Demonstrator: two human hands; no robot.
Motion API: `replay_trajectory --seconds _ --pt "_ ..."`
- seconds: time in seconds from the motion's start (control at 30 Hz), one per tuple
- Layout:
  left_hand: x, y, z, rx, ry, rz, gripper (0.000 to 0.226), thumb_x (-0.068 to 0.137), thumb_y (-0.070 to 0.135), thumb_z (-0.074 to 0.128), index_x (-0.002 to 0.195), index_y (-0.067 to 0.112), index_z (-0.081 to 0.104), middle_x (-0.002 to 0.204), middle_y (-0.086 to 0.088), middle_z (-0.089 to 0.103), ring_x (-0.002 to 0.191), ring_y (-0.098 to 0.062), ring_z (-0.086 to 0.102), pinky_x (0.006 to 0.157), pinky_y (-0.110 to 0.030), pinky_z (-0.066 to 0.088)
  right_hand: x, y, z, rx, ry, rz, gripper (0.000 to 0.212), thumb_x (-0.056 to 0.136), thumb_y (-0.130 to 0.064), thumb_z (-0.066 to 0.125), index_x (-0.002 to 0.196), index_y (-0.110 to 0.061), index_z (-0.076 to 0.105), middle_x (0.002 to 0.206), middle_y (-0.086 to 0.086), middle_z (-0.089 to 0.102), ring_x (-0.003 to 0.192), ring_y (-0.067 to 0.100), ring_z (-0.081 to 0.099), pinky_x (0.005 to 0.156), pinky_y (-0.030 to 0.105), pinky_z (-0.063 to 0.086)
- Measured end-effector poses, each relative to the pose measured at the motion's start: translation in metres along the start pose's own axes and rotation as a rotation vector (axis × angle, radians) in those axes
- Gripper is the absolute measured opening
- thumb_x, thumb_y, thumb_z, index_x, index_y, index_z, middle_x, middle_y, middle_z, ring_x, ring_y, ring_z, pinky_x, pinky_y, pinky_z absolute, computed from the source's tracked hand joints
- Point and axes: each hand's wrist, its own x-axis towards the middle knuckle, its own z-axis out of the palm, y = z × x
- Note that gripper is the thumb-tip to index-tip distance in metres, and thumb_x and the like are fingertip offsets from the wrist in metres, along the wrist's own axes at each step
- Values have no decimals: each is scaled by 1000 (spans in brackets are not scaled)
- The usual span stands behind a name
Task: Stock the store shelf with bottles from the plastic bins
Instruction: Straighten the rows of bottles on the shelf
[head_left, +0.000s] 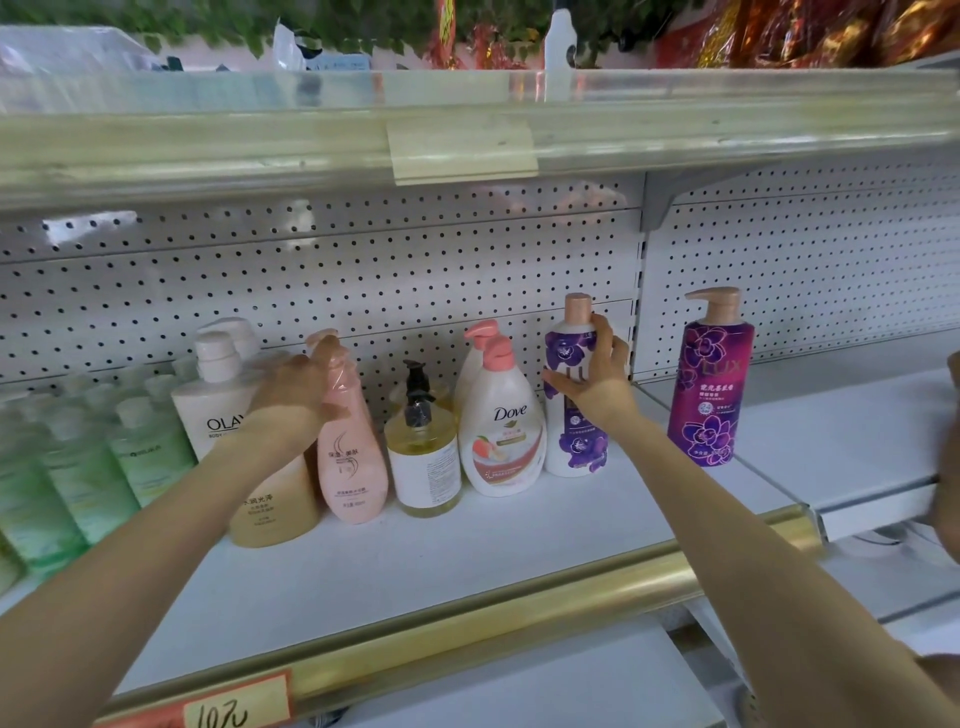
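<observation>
On the white shelf stands a row of bottles. My left hand grips the upper part of a pink bottle, next to a tan bottle and a white Olay pump bottle. My right hand holds a white bottle with purple flowers near its neck, fingers curled round it. Between my hands stand a yellow pump bottle and a Dove bottle. The plastic bins are out of view.
A purple Lux pump bottle stands alone on the neighbouring shelf section to the right. Several green bottles fill the shelf's left end. An upper shelf hangs close above. A gold price rail edges the front, with a price tag.
</observation>
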Motion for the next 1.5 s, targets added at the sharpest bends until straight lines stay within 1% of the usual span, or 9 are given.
replay_trajectory --seconds 0.13,0.23,0.37,0.47,0.63,0.73,0.93,1.17,1.5 --pt "-1 -1 -1 5 2 1 75 83 13 67 142 18 22 115 -20 57 97 -34 57 82 -43 47 -3 -2 -11 -171 57 -45 72 87 -51 53 143 -10 33 143 21 30 132 37 31 103 49 37" --pt "-3 0 -1 -12 3 0 72 83 12 66 141 17 23 115 -20 56 97 -34 56 79 -41 46 -1 -2 -30 -292 279 -175 63 89 -49 43 136 -7 46 145 24 32 137 40 27 107 59 28" --pt "-4 0 -1 10 1 -1 70 84 13 66 141 16 24 116 -20 57 95 -34 57 80 -41 47 10 10 -61 -423 375 -65 70 89 -34 59 148 -17 25 155 18 12 144 36 8 109 64 10" --pt "-3 1 -1 10 4 -3 71 84 13 66 140 16 24 117 -20 57 96 -33 57 82 -43 48 10 25 -78 -385 369 114 91 84 -32 66 151 -18 7 156 18 0 143 38 -1 108 65 11" --pt "0 -1 0 5 -1 -1 72 83 13 67 141 16 24 115 -20 58 95 -33 57 79 -40 47 4 58 -98 -89 251 290 107 77 -13 75 150 -9 -5 147 25 15 133 44 26 108 56 26" --pt "0 -3 1 4 7 -3 71 83 12 67 140 16 25 114 -20 58 94 -34 57 77 -39 46 2 70 -102 -41 218 315 108 75 -6 75 150 -15 -2 143 25 20 127 44 33 106 59 30" --pt "2 -5 2 9 19 13 71 82 13 69 139 15 26 114 -19 58 94 -33 58 78 -39 46 10 77 -103 0 235 285 104 74 -13 78 148 -10 6 143 25 27 130 38 33 108 53 31" --pt "2 -6 3 4 25 19 76 82 13 69 142 17 24 118 -19 57 98 -34 57 81 -39 46 18 82 -99 -58 141 310 81 69 -18 82 130 3 34 129 24 41 118 37 45 99 48 42" --pt "0 -3 0 -10 13 13 70 83 11 67 140 15 26 113 -20 58 93 -33 58 80 -40 48 19 72 -73 -73 63 265 83 72 -27 80 134 0 31 130 23 41 114 38 49 97 52 43"
